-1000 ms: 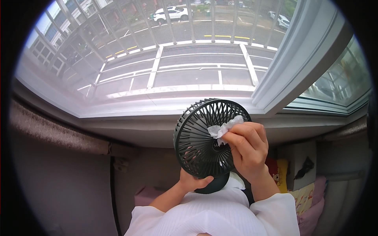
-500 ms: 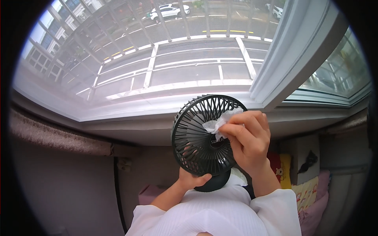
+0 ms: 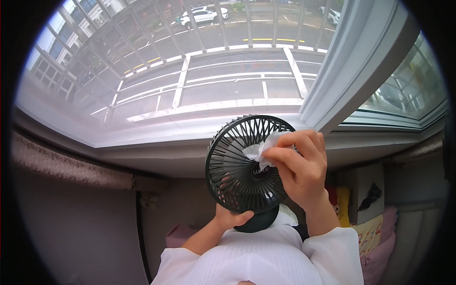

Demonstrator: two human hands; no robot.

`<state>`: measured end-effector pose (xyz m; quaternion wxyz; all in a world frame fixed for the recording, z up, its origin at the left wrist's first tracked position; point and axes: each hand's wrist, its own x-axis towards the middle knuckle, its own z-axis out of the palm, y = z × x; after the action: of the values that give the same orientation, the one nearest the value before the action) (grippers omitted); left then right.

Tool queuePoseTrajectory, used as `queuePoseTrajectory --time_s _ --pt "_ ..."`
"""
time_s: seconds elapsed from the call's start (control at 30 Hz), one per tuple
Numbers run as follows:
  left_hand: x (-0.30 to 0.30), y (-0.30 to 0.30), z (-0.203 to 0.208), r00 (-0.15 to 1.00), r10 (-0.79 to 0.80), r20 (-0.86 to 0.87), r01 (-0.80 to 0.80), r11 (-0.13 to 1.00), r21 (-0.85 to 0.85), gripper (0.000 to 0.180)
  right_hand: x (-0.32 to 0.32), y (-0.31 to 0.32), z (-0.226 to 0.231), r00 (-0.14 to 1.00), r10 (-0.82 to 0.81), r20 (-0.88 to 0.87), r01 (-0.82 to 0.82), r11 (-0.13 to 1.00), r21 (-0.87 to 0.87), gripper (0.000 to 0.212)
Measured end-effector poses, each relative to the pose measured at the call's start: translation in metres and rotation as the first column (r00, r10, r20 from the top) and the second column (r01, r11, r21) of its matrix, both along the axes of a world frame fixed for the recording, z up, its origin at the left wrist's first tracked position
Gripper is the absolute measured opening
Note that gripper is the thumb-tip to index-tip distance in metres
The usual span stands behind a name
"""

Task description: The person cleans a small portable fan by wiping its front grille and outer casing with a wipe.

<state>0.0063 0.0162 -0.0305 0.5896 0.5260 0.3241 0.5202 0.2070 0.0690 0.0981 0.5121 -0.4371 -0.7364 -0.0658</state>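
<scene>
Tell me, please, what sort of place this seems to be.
Probably a room in a home: a white window frame, with metal bars beyond it, faces a street with a white car, and pink fabric and what looks like a red-and-yellow cushion lie low on the right.

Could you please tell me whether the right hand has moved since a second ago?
Yes, slightly: the right hand has moved up in the picture, closer to the lower edge of the white window frame.
</scene>
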Motion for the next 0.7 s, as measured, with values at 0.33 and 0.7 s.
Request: queuePoseTrajectory --time_s 0.33,0.7 --pt "-0.012 0.003 -0.014 0.978 -0.112 -0.174 0.138 0.980 0.142 0.085 0.017 0.009 0.014 0.890 0.010 -0.455 -0.011 1.000 0.000 0.017" --pt "-0.009 0.004 -0.018 0.995 0.017 -0.097 -0.005 0.992 0.125 0.084 -0.006 -0.032 -0.028 0.992 -0.067 -0.107 0.062 0.997 -0.046 0.020"
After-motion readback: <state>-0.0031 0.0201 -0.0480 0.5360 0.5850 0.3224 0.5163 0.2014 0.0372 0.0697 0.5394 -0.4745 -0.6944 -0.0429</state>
